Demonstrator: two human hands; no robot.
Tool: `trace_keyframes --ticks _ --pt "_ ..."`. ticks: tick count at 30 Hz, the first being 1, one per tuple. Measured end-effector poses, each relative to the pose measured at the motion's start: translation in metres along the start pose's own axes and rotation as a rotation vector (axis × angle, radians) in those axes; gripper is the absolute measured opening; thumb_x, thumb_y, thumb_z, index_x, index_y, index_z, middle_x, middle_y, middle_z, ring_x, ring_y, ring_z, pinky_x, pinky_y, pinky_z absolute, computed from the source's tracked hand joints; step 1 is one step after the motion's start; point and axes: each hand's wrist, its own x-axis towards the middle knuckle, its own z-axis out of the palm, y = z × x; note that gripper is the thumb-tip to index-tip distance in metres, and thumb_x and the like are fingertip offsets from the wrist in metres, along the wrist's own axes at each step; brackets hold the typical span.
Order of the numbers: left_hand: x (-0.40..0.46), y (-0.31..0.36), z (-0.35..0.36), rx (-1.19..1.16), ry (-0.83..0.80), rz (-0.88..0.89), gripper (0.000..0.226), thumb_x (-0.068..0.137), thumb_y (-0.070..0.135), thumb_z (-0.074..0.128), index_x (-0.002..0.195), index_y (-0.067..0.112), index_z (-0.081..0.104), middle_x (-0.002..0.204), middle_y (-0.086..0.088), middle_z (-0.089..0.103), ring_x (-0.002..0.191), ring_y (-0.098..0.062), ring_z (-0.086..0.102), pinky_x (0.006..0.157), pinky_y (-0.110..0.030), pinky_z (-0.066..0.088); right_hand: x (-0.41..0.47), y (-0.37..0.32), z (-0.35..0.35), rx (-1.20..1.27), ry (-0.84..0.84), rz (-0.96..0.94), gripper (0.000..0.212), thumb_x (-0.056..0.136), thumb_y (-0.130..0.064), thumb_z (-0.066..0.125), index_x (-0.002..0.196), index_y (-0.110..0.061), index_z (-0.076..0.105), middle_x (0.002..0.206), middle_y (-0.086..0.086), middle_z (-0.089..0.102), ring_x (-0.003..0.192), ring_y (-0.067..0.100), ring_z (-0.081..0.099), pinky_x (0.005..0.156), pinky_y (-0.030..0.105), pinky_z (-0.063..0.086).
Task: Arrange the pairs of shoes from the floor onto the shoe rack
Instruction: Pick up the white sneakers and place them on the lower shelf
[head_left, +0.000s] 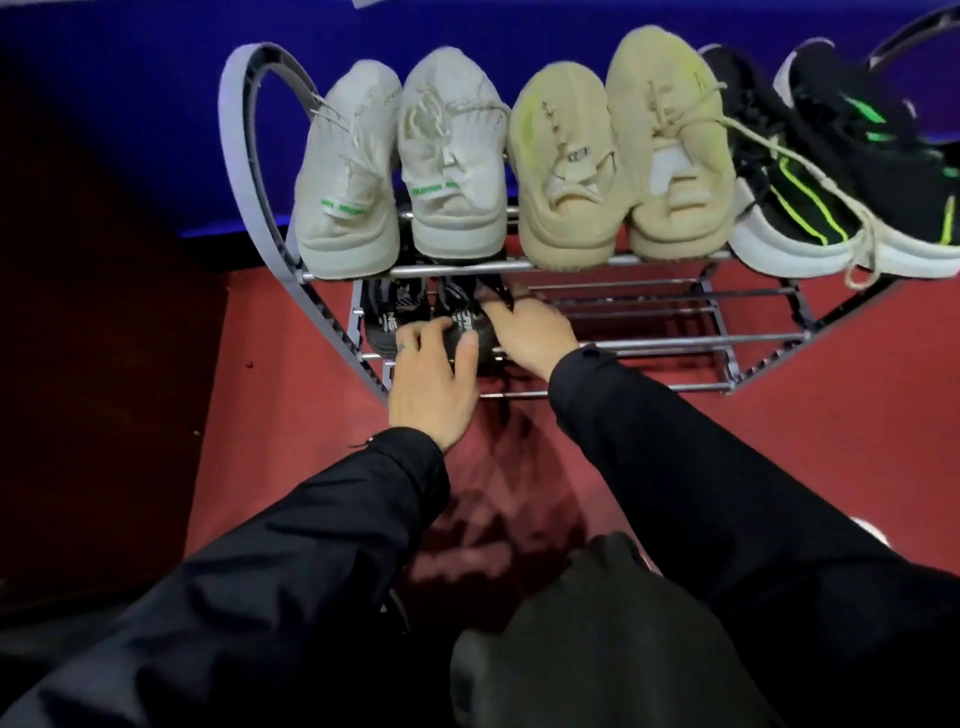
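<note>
A grey metal shoe rack (519, 266) stands against a blue wall. Its top shelf holds a white pair (400, 166), a beige pair (618, 156) and a black pair with green stripes (841, 171). On the lower shelf at the left sit two black shoes: one (387, 319) stands free, and the other (465, 322) is gripped from both sides. My left hand (431, 384) clasps its heel with thumb and fingers. My right hand (530, 332) holds its right side near the laces. The top shelf hides the front parts of both black shoes.
Red carpet (291, 415) covers the floor around the rack. A dark wooden panel (104, 364) stands to the left. The right part of the lower shelf (675, 322) shows bare bars. My dark-clothed knee (597, 649) is at the bottom.
</note>
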Motion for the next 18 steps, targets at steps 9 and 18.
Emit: trace_keyframes --ticks 9,18 --pt "-0.044 0.071 0.060 -0.069 -0.338 0.192 0.038 0.102 0.049 0.035 0.090 0.019 0.055 0.090 -0.003 0.065 0.092 -0.030 0.061 0.080 -0.037 0.041 -0.132 0.109 -0.053 0.524 0.063 0.090 0.017 0.098 -0.024 0.055 0.093 -0.013 0.067 0.081 0.006 0.068 0.053 0.005 0.058 0.050 0.020 0.045" --pt "-0.149 0.148 0.176 0.146 -1.000 0.487 0.032 0.101 0.049 0.041 0.083 0.026 0.053 0.072 0.007 0.059 0.078 -0.023 0.057 0.069 -0.034 0.037 -0.280 0.263 -0.060 0.284 0.427 0.561 0.021 0.093 -0.026 0.052 0.108 -0.021 0.065 0.102 0.003 0.072 0.095 0.025 0.067 0.085 0.036 0.051"
